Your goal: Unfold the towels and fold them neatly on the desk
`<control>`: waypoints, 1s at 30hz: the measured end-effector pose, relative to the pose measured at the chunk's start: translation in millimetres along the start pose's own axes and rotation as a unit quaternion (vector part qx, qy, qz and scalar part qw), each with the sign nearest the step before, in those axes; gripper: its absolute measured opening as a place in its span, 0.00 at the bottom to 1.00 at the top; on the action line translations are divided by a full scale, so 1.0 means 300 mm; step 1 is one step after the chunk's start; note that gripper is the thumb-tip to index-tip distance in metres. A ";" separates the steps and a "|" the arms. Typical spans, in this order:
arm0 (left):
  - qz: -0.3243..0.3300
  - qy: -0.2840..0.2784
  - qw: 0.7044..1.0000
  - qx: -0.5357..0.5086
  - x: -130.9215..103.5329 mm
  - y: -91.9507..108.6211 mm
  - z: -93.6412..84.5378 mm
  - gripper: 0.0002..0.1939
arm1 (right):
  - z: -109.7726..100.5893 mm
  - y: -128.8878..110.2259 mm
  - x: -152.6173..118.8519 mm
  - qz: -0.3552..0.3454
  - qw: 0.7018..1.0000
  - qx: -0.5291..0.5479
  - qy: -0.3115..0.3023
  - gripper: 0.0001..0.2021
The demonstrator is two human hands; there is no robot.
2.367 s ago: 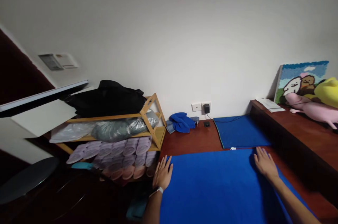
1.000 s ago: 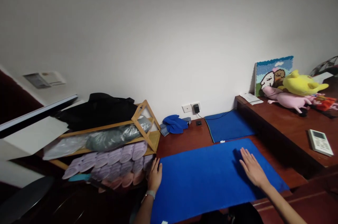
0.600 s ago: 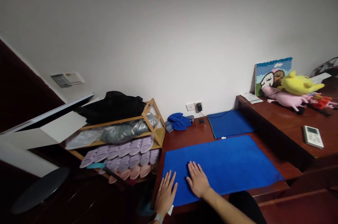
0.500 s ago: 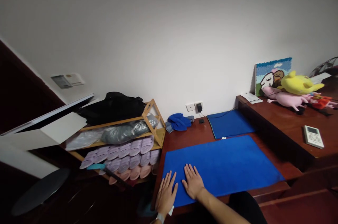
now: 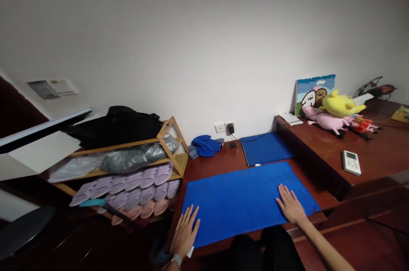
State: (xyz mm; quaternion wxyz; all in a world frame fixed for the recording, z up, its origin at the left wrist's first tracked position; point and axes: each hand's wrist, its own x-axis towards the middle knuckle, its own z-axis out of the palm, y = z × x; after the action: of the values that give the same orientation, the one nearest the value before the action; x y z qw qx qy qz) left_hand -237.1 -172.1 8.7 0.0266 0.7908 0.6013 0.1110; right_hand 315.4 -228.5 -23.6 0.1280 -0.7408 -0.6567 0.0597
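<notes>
A blue cloth (image 5: pixel 236 203) lies spread flat on the brown wooden table (image 5: pixel 207 170). My left hand (image 5: pixel 185 232) rests on the cloth's left end, palm down, fingers spread. Near the right end my right hand (image 5: pixel 290 206) lies flat on the cloth with its fingers apart. Neither hand grips anything. A second blue cloth (image 5: pixel 266 148) lies folded behind the first, with a small white tag between them. At the back left corner sits a crumpled blue cloth (image 5: pixel 206 145).
A wooden rack (image 5: pixel 180 164) with slippers (image 5: pixel 147 180) and a black bag (image 5: pixel 119 128) stands left. On the raised desk (image 5: pixel 322 151) at right are plush toys (image 5: pixel 340 104), a picture (image 5: pixel 315 92) and a white remote (image 5: pixel 352 162). A plug (image 5: pixel 230 128) sits in the wall.
My right hand has moved right across the cloth, from beside my left hand to near the far end. My left hand stays on the left end. The view has shifted right.
</notes>
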 end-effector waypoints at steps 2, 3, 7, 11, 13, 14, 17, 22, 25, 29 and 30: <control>-0.002 -0.003 1.000 -0.002 0.003 -0.003 0.002 0.30 | -0.018 0.178 -0.006 0.022 1.000 -0.018 0.014 0.40; -0.003 -0.005 1.000 -0.003 0.005 -0.004 0.002 0.30 | -0.025 0.248 -0.009 0.029 0.999 -0.020 0.021 0.41; -0.007 -0.011 1.000 -0.003 0.010 -0.008 0.001 0.31 | -0.044 0.377 -0.017 0.051 0.998 -0.008 0.032 0.42; -0.002 0.005 1.000 0.002 0.012 -0.013 0.003 0.31 | -0.061 0.360 -0.021 0.062 0.998 0.006 0.027 0.42; 0.000 0.014 1.000 0.007 0.011 -0.014 0.006 0.31 | -0.071 0.351 -0.023 0.067 0.997 0.012 0.019 0.43; 0.000 0.018 1.000 0.011 0.010 -0.015 0.007 0.31 | -0.076 0.350 -0.025 0.070 0.997 0.015 0.017 0.43; -0.001 0.029 0.999 0.024 0.006 -0.016 0.014 0.31 | -0.087 0.350 -0.027 0.082 0.996 0.022 0.021 0.43; -0.002 0.026 0.999 0.028 0.000 -0.017 0.027 0.31 | -0.086 0.157 -0.014 0.064 0.995 0.013 0.071 0.41; -0.008 0.011 1.000 0.021 -0.002 -0.012 0.025 0.31 | -0.064 -0.149 0.003 -0.017 0.998 0.033 0.052 0.39; -0.009 0.009 1.000 0.022 -0.008 -0.001 0.014 0.31 | 0.000 -0.617 0.026 -0.169 0.981 0.091 -0.012 0.36; -0.009 0.008 1.000 0.022 -0.010 0.000 0.012 0.31 | 0.020 -0.712 0.031 -0.195 0.975 0.103 -0.030 0.36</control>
State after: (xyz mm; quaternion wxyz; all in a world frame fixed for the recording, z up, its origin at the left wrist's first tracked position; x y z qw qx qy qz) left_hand -237.0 -174.6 4.8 0.0050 0.7849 0.6109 0.1035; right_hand 110.4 -196.1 28.5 0.1932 -0.5789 -0.7825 0.1233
